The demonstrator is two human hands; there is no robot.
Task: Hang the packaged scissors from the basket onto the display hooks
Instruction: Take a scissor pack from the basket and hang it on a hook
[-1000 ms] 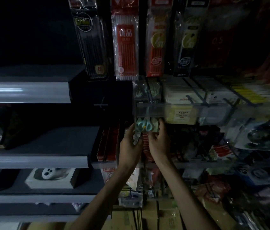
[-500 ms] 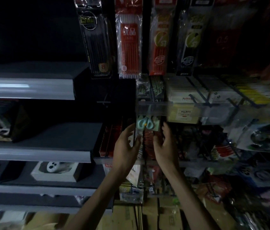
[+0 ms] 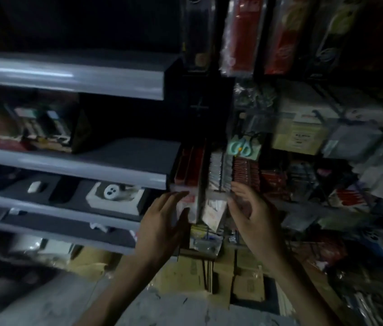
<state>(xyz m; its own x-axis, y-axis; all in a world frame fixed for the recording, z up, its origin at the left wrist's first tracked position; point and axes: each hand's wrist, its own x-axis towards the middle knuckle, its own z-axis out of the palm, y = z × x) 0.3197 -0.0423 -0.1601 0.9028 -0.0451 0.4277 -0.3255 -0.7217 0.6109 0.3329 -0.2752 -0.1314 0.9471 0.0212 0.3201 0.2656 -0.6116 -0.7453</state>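
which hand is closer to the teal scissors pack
The right hand, almost directly below the teal scissors pack; the left hand sits lower and further off to the side.

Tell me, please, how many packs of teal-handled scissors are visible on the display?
1. The scissors pack hangs above the right hand, clear of it and of the left hand. Others may hang hidden behind it.

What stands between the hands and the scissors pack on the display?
Nothing visible. The scissors pack hangs above both hands; the left hand and right hand are open below it, apart from it, in front of other hung packs.
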